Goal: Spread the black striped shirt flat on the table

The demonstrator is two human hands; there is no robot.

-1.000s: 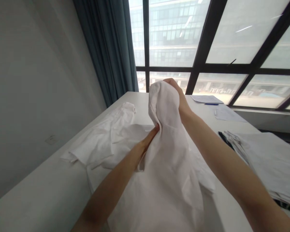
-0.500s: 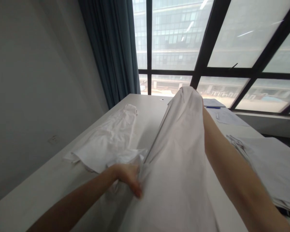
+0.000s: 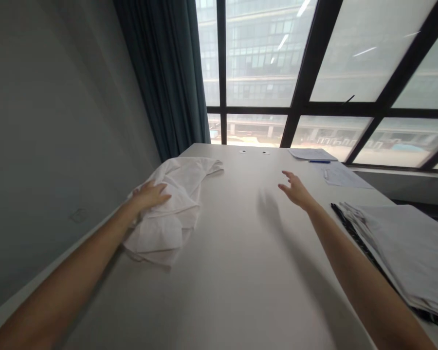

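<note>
1. Left hand (image 3: 148, 195): on white garment (image 3: 164, 233), which lies beneath it; grip cannot be determined.
2. Right hand (image 3: 295, 189): released, fingers spread, above table (image 3: 233, 272).
3. Cloth stack (image 3: 412, 248): right of the right hand.

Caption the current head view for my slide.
Left hand on crumpled white fabric; right hand open above smooth white tabletop.

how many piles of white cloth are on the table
2: a crumpled pile under the left grip, and a layered stack at the right. Layers may be hidden.
</note>
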